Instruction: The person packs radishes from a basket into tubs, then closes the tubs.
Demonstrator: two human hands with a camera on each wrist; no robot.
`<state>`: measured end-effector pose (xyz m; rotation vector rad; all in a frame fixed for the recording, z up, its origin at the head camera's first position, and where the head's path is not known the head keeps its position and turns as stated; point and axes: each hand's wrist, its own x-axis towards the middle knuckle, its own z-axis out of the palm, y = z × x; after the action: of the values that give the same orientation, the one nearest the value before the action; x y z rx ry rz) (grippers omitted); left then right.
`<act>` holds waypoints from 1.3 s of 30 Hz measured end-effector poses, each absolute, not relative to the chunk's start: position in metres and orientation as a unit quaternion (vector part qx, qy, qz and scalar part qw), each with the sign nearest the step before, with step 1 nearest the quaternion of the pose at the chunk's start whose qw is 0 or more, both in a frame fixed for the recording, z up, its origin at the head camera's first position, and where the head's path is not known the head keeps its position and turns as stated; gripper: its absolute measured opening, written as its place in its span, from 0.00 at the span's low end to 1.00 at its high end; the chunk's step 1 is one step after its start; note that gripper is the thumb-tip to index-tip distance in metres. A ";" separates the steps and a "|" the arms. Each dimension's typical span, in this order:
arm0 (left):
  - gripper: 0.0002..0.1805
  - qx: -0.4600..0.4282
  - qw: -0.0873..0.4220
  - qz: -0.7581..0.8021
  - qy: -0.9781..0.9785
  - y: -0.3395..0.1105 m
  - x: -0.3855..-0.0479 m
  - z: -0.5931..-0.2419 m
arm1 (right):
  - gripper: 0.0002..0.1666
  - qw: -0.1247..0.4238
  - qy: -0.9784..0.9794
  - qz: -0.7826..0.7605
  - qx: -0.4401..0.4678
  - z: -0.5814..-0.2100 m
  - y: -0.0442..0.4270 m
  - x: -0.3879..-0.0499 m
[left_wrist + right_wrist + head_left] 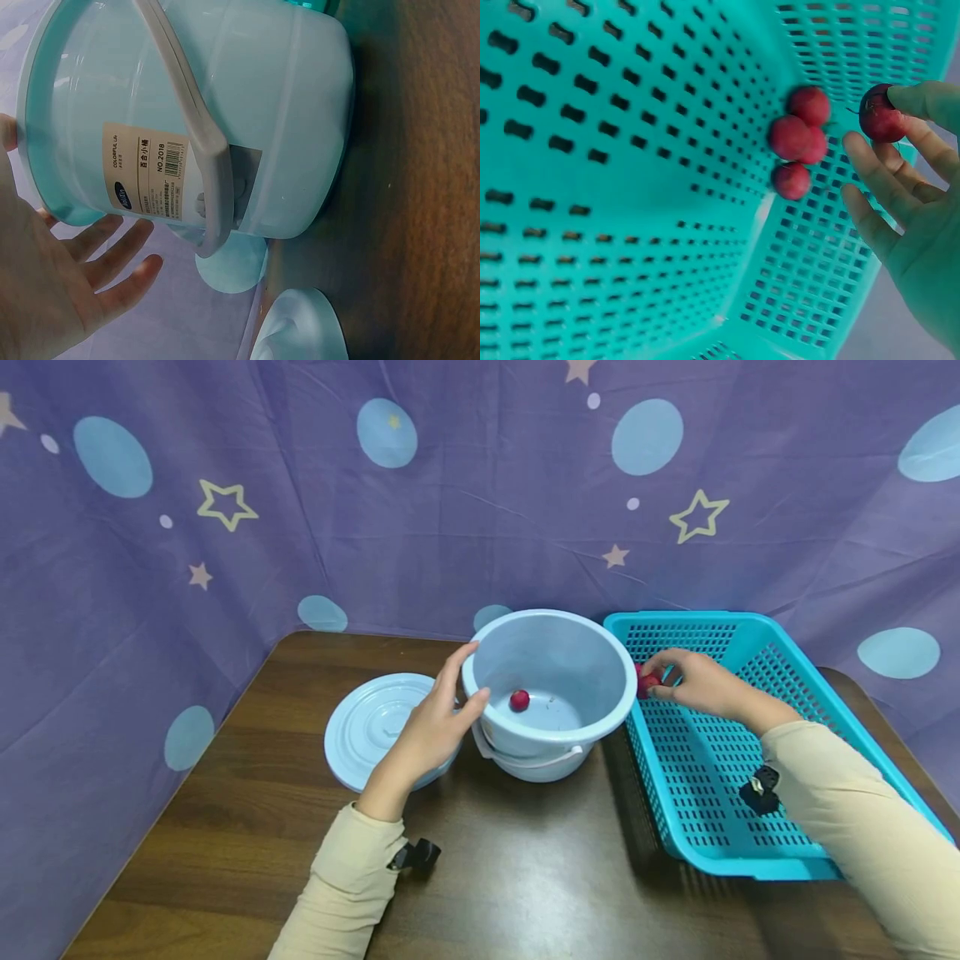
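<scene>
A light blue bucket [551,727] stands upright on the table with one red radish [519,700] on its bottom. At its left rim is my left hand [435,722], fingers spread and fairly straight, thumb and a fingertip touching the rim. The left wrist view shows the bucket's label [146,171] and its grey handle [199,124] hanging down. Over the turquoise basket [705,860], my right hand [697,681] pinches a round dark red radish [883,112] between thumb and fingers. Several more radishes [799,139] lie clustered in the basket's corner, close to that hand.
The bucket's round light blue lid [367,727] lies on the brown wooden table [225,827], left of the bucket and partly behind my left hand. A purple patterned curtain [480,510] hangs behind the table. The basket stands close to the bucket's right side.
</scene>
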<state>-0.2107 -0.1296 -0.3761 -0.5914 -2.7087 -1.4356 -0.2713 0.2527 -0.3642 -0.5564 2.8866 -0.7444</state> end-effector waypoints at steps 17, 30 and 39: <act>0.34 -0.192 0.007 -0.465 -0.864 -0.129 -0.211 -0.378 | 0.17 0.011 0.942 -0.275 -0.190 -0.321 0.259 -0.239; 0.35 -0.192 0.011 -0.461 -0.867 -0.130 -0.211 -0.377 | 0.15 -0.072 0.928 -0.298 -0.212 -0.298 0.244 -0.213; 0.35 -0.191 0.011 -0.460 -0.867 -0.130 -0.212 -0.377 | 0.20 -0.141 0.893 -0.289 -0.316 -0.287 0.225 -0.209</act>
<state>-0.2115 -0.1302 -0.3765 -0.5951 -2.7054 -1.4367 -0.2086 0.2252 -0.2870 -1.0941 3.0872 -0.9989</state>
